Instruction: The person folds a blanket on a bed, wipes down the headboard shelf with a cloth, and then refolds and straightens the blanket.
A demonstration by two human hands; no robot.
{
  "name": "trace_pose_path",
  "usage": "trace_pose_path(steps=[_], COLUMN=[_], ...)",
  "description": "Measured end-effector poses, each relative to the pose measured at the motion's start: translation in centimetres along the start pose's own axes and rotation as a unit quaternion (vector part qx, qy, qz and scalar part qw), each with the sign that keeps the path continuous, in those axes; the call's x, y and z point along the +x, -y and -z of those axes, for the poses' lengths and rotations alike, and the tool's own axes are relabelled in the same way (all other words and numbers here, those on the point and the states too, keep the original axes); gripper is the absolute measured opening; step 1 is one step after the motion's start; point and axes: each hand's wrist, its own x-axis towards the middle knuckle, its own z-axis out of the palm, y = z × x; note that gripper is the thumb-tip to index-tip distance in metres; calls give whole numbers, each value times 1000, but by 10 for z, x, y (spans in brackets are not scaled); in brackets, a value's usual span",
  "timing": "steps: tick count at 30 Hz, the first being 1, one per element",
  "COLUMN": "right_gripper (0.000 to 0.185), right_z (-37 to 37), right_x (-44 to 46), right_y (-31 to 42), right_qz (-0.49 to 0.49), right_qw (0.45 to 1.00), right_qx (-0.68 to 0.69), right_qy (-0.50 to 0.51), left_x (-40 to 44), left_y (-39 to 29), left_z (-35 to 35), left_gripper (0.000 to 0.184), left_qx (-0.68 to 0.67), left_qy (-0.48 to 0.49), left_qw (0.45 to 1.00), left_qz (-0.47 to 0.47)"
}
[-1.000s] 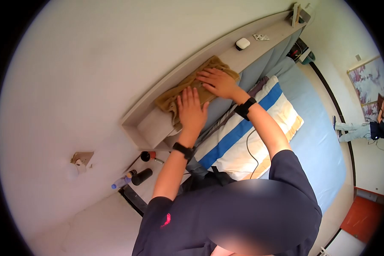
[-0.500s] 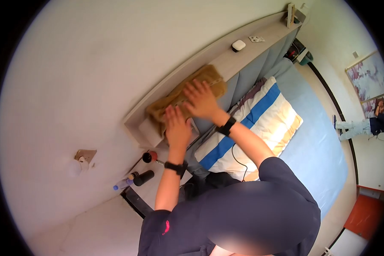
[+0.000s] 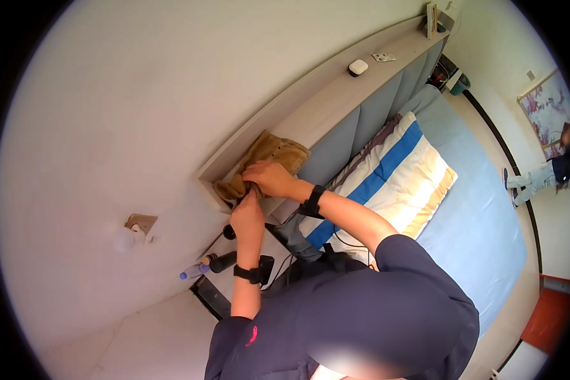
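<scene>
A brown cloth item (image 3: pixel 275 152), folded and crumpled, lies on the left end of the pale headboard shelf (image 3: pixel 310 120). My left hand (image 3: pixel 248 218) comes up from below with its fingers closed on the cloth's near edge. My right hand (image 3: pixel 271 180) bends over the same edge, fingers curled and pinching the fabric, close beside my left fingertips. Parts of the fingertips and the gripped fold are hidden. Small dark dots show on the cloth's upper face.
Farther along the shelf are a small white-topped case (image 3: pixel 358 68), a card (image 3: pixel 384 57) and a frame (image 3: pixel 431 20). A striped pillow (image 3: pixel 386 177) rests on the blue bed (image 3: pixel 481 215). A black cylinder (image 3: pixel 223 261) and plastic bottle (image 3: pixel 194 271) stand left. Another person (image 3: pixel 544 171) is at right.
Both hands lay flat on the cloth; now their fingers are closed on its near left end. The cloth has become shorter and more bunched toward the shelf's left end.
</scene>
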Motion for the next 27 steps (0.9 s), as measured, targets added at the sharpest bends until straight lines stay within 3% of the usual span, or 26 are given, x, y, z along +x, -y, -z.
trace_pose_path(steps=[1,2,4,5,7,11,13,16,20,27], right_gripper=[25,25,27,27,29,28,24,24,26,29], right_z=[3,6,37,53,71,51,37,41,65,128], right_x=[1,3,26,39,65,84,77,75,67,47], right_y=[4,6,30,41,57,32,10,1,-14,-65], right_qz=[34,35,40,42,148,207,205,206,204,135], right_qw=[999,999,986,985,955,956,954,954,956,950], right_qx=[-14,-14,-13,-15,-60,-103,-159,-173,-185,-257], right_qy=[-6,-8,-164,-165,-251,-183,-149,-132,-105,-113], left_x=[-1,0,6,11,23,55,61,66,82,137], left_y=[-5,-8,-13,-18,-27,1,11,6,-13,-68], left_z=[14,23,38,48,65,49,36,19,13,-9], left_gripper=[40,40,38,38,37,36,35,32,27,28], left_qx=[-113,-112,-206,-206,-146,-2,97,104,84,95], left_qy=[55,53,-153,-155,-264,-320,-233,-302,-301,-314], left_qw=[990,990,966,965,951,945,966,946,948,930], left_qz=[66,66,-43,-46,-70,-60,-58,-56,-61,-168])
